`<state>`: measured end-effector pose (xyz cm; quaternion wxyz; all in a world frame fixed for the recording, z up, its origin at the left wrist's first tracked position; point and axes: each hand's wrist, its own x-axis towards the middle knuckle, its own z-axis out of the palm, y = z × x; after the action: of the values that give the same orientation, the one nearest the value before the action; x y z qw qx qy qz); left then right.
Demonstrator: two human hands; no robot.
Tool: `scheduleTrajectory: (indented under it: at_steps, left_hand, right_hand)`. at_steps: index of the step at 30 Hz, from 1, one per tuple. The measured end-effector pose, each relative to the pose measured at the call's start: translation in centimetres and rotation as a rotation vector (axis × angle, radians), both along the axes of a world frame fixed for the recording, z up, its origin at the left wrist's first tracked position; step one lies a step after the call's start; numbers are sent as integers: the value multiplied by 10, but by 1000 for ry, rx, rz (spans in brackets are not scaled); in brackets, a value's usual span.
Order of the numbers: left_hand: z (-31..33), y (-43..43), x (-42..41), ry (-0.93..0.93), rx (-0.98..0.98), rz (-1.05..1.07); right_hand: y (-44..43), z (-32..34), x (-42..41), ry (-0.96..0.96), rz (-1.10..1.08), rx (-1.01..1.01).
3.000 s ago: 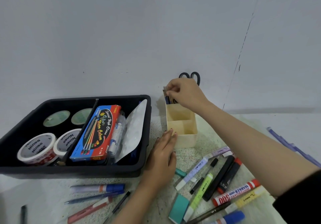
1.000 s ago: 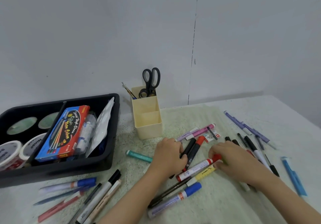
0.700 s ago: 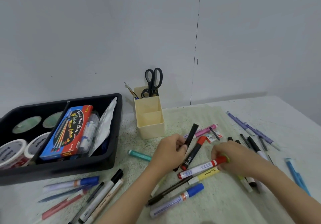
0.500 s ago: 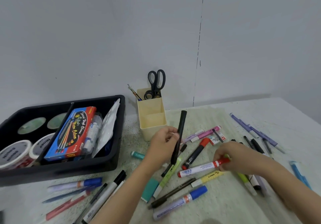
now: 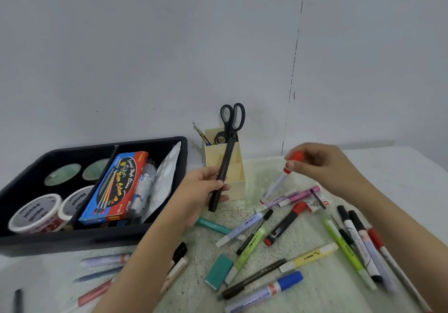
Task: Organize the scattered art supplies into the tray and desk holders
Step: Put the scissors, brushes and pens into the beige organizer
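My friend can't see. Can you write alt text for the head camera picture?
A person's left hand holds a black marker and the right hand a red-capped marker above a table strewn with pens, beside a cream holder and a black tray.

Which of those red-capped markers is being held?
The white-bodied marker, tilted up, its red cap pinched by the right hand; the black-bodied marker with a red cap lies flat, untouched.

Ok so we're looking at a black tray (image 5: 72, 242), a cream holder (image 5: 236, 186) with black-handled scissors (image 5: 231, 130), a blue-and-red pencil box (image 5: 118, 186), a teal eraser (image 5: 219, 272), a black marker (image 5: 224, 172), a red-capped white marker (image 5: 277, 185), and a pale green mat (image 5: 322, 283) speckled with dark flecks.
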<state>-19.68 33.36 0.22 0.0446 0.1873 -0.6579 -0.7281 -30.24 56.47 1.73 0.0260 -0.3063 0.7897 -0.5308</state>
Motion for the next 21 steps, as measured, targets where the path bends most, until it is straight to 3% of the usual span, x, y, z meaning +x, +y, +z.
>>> scheduleTrajectory:
  at_steps: [10,16,21]
  left_hand:
    - [11,-7,-23,180,-13,185]
    - [8,-16,-44,285,-177,268]
    - [-1,-18,-62,343,-401,348]
  right_hand:
    - [-77,17,-12,225,-178,-248]
    - [-100,-10,-28,423,-71,55]
    - [-110,-33,-38,471,-17,229]
